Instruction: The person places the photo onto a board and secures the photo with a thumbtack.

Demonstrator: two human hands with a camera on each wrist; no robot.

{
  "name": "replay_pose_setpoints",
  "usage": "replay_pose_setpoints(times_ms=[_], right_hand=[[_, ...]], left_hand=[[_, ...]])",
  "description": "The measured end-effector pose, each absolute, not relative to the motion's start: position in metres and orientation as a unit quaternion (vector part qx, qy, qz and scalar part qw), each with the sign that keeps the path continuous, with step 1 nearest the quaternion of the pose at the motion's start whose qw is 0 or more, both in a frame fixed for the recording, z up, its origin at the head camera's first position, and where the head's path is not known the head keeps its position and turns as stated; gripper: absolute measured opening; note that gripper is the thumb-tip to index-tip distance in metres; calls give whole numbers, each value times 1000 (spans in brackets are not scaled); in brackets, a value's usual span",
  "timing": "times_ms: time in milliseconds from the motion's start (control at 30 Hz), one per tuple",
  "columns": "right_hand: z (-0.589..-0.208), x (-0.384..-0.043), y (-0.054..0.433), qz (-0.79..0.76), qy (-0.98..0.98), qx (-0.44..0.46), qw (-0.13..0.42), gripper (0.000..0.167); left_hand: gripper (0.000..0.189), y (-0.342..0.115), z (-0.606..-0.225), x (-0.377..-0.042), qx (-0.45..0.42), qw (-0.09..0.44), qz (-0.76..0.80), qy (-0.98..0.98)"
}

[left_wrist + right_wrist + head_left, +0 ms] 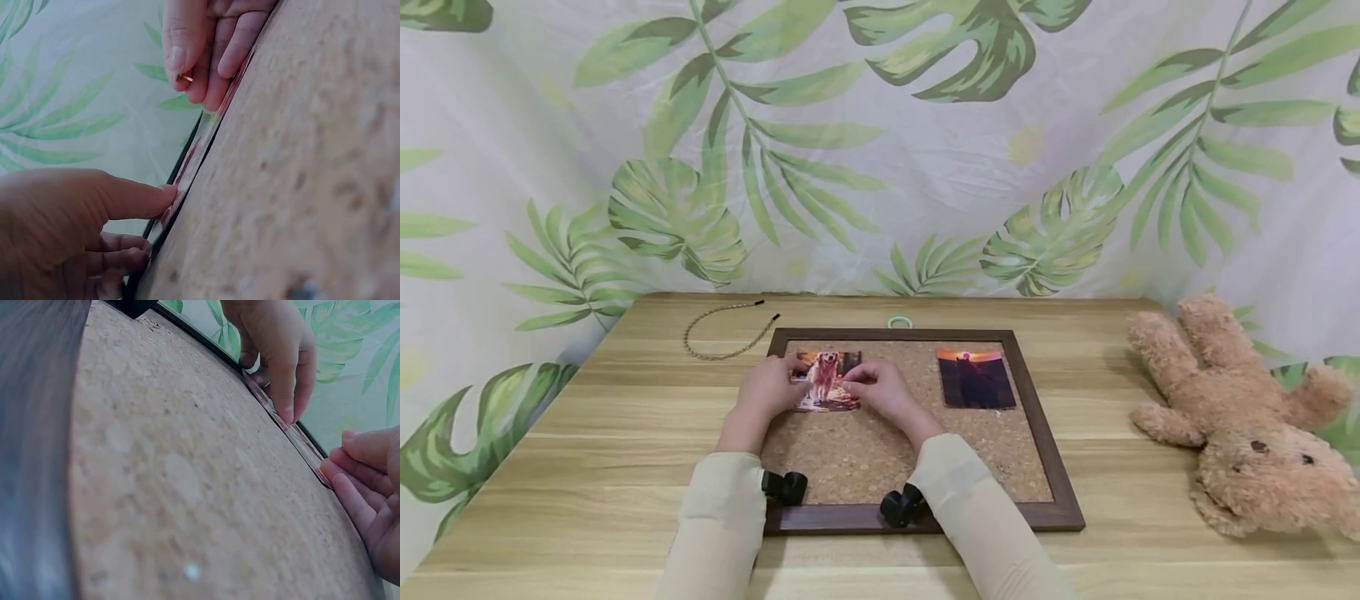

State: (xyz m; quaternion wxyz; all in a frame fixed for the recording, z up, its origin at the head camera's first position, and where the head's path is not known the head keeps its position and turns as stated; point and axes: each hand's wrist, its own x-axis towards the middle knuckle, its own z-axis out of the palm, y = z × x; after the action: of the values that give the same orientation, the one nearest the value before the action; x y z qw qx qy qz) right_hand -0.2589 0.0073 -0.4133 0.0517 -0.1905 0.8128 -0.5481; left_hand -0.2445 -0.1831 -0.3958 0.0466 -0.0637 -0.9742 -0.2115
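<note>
A corkboard [842, 458] in a dark wooden frame lies on the table, with a photo of a golden dog [822, 377] near its upper left. My left hand [767, 389] is at the photo's left side; in the left wrist view its thumb [153, 199] presses on the print, with the other fingers bent beside it. At the photo's right side, my right hand [883, 389] pinches a small gold pin [186, 78] between thumb and index finger. Its lower fingertips rest at the photo's edge. A sunset photo [976, 382] lies at the board's upper right.
A teddy bear [1255, 417] lies on the table to the right. Behind the board on the left is a thin braided cord [718, 357] with black ends. A pale green ring [899, 322] sits just beyond the frame's top edge. A leaf-print cloth [880, 167] hangs behind the table.
</note>
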Motion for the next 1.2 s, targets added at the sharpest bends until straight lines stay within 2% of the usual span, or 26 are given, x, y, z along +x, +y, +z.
replay_pose_setpoints(times_ms=[167, 233, 400, 600, 933, 1200], right_hand=[[-413, -259, 7, -550, 812, -193, 46, 8], [-414, -258, 6, -549, 811, -196, 46, 8], [-415, -259, 4, -548, 811, -199, 48, 8], [-413, -257, 2, -534, 821, -197, 41, 6], [-387, -276, 0, -452, 854, -246, 77, 6], [-378, -302, -16, -464, 858, -200, 90, 10]], left_hand=[[41, -182, -402, -247, -109, 88, -130, -982], [48, -183, -405, -247, -113, 76, -123, -983], [73, -183, -412, -247, -93, 9, -122, -988], [93, -181, -418, -252, -83, -3, -87, -993], [92, -178, -415, -250, -84, -14, -73, -994], [89, -179, -410, -249, -82, -24, -71, -994]])
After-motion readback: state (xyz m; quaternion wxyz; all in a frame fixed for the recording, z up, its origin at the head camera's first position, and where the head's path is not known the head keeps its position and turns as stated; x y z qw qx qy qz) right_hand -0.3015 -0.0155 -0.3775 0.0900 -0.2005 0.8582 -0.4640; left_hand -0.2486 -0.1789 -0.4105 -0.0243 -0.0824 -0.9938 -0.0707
